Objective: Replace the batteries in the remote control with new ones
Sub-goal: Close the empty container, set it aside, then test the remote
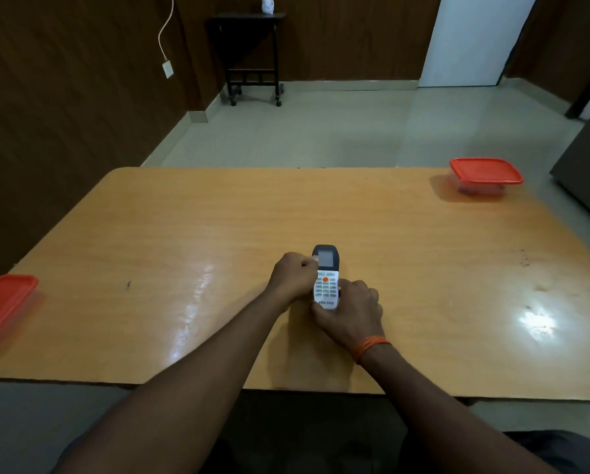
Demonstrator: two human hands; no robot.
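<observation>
Both hands closed on the remote control (326,285). The left hand (293,278) gripped its upper half, thumb laid at the edge of the dark screen, and the right hand (350,311), an orange thread band (370,347) at its wrist, wrapped the lower end beside the maker's name. The remote was face up at the middle of the table (218,234), nearer the near edge than the far one. Whether it rested on the surface or was held just above it could not be told.

The job appeared to be at its start, with no batteries in view and the battery cover presumably on the hidden back. Done well, the step would mean turning the body over, steadying it in one hand and sliding the cover along its track with the other thumb rather than prying. Staying low over the surface would stop loose parts from rolling away.

The remote was a slim, round-ended oblong of smooth hard plastic. Its body was white, with rows of small pale keys, one orange button and a dark cap round a grey screen. The table was glossy wood-grain laminate with rounded corners, streaked with glare. Two shallow clear tubs with red lids sat well apart from the hands, one (485,171) at the far right corner and one (4,302) at the left edge, their contents indistinct.
</observation>
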